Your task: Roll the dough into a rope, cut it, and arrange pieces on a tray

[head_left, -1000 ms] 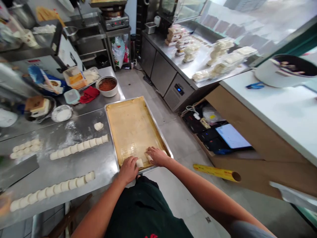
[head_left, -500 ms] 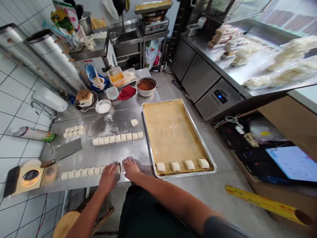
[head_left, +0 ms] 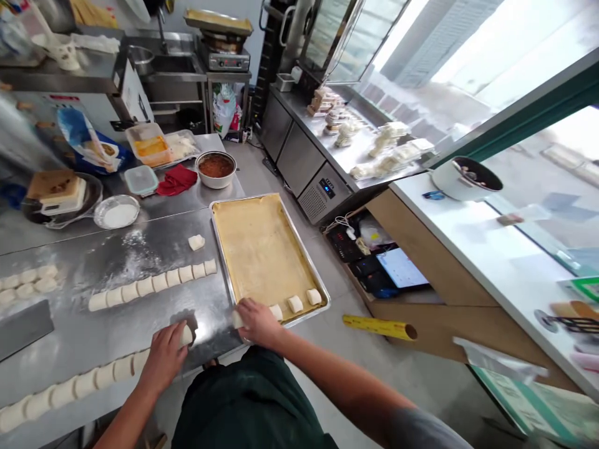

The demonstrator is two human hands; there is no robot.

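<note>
My left hand (head_left: 165,354) is closed over a dough piece (head_left: 186,335) at the right end of the near row of cut dough (head_left: 70,385) on the steel table (head_left: 116,324). Over the near left corner of the baking tray (head_left: 264,249), my right hand (head_left: 256,322) grips another dough piece (head_left: 237,319). Three dough pieces (head_left: 295,304) lie along the tray's near edge. A second dough row (head_left: 152,283) lies further back, with one loose piece (head_left: 196,242) beyond it.
A cleaver blade (head_left: 23,324) and a small dough cluster (head_left: 25,282) lie at the left. A flour dish (head_left: 116,214), red cloth (head_left: 176,179), filling bowl (head_left: 216,168) and containers stand at the back. A yellow roll (head_left: 379,327) lies on the floor.
My right hand has carried a dough piece from the near row to the tray's near left corner. My left hand stays at the row's end. The camera has swung to the right.
</note>
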